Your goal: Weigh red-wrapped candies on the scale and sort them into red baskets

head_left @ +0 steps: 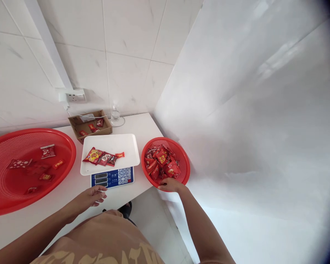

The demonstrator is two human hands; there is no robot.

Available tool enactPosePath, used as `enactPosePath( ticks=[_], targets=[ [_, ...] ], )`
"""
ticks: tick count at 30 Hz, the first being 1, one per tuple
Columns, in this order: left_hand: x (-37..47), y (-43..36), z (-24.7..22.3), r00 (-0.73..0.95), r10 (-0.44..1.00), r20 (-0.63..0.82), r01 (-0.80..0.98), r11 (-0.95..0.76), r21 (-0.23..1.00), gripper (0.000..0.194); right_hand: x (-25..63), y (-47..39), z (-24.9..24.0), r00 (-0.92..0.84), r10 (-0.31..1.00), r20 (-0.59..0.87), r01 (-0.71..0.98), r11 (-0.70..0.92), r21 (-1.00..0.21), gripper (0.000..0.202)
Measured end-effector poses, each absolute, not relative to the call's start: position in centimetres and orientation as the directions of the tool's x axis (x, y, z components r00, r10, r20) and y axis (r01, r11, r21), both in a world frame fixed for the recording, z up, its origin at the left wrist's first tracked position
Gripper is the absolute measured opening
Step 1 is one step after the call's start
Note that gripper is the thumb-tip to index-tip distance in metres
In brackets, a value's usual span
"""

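My right hand (169, 184) is closed on the front rim of a small red plastic basket (186, 165). The basket is heaped with red snack packets (162, 157) and reaches past the table's right edge. My left hand (91, 198) holds nothing; its fingers are loosely bent and apart, just in front of the blue keypad panel of a digital scale (112, 178). On the scale's white tray (109, 140) several packets lie in a row: a larger red and yellow packet (93, 156), smaller dark red packets (105, 158) and a small red-orange packet (120, 154).
A big red mesh basket (71, 146) with several scattered packets stands at left. Behind the scale are a cardboard box (107, 130) holding a few packets and a clear glass (115, 115). A cable runs to a wall socket (76, 96). A white wall (236, 146) rises at right.
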State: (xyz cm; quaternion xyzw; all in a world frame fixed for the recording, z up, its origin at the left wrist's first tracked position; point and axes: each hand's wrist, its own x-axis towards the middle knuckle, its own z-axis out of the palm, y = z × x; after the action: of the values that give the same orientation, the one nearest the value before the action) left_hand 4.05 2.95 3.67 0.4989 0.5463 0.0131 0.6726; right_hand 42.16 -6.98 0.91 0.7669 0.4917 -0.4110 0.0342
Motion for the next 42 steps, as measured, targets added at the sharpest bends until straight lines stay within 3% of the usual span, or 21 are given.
enactPosePath(
  ticks=[5, 11, 17, 20, 26, 31, 37, 39, 42],
  targets=[
    [3.8, 3.1, 3.3, 0.425, 0.536, -0.730, 0.528, 0.508, 0.681, 0.058, 41.3, -8.0, 0.8, 0.104, 0.765, -0.636, 0.738, -0.488, -0.466, 0.038],
    [3.4, 3.5, 3.3, 0.466, 0.496, -0.733, 0.536, 0.500, 0.680, 0.059, 41.2, -8.8, 1.0, 0.186, 0.838, -0.513, 0.575, -0.516, -0.634, 0.017],
    [2.8, 3.4, 2.6, 0.481, 0.475, -0.737, 0.524, 0.519, 0.676, 0.057, 38.0, -5.7, 3.8, 0.400, 0.862, -0.312, 0.415, -0.474, -0.777, 0.031],
    [2.7, 3.3, 2.6, 0.490, 0.472, -0.733, 0.512, 0.525, 0.680, 0.055, 33.7, -2.1, 3.8, 0.386, 0.892, -0.237, 0.307, -0.366, -0.878, 0.033],
    [2.1, 3.5, 3.9, 0.489, 0.476, -0.731, 0.507, 0.526, 0.683, 0.056, 26.7, 4.5, 0.0, 0.379, 0.850, -0.366, -0.022, -0.386, -0.922, 0.028],
    [0.2, 3.5, 4.1, 0.458, 0.499, -0.735, 0.492, 0.547, 0.678, 0.054, 25.8, 7.1, -1.2, 0.499, 0.764, -0.409, -0.117, -0.408, -0.905, 0.030],
    [-1.5, 3.3, 2.6, 0.454, 0.517, -0.725, 0.486, 0.538, 0.688, 0.049, 23.8, 10.3, 0.3, 0.417, 0.803, -0.427, -0.164, -0.395, -0.904, 0.046],
    [-1.5, 3.9, 2.4, 0.455, 0.569, -0.685, 0.511, 0.463, 0.724, 0.045, 23.3, 10.7, 0.8, 0.418, 0.815, -0.402, -0.059, -0.417, -0.907, 0.059],
    [-1.2, 6.1, 2.1, 0.406, 0.755, -0.516, 0.592, 0.213, 0.777, 0.039, 23.3, 9.5, 1.1, 0.453, 0.850, -0.270, 0.268, -0.418, -0.868, 0.062]
  ],
)
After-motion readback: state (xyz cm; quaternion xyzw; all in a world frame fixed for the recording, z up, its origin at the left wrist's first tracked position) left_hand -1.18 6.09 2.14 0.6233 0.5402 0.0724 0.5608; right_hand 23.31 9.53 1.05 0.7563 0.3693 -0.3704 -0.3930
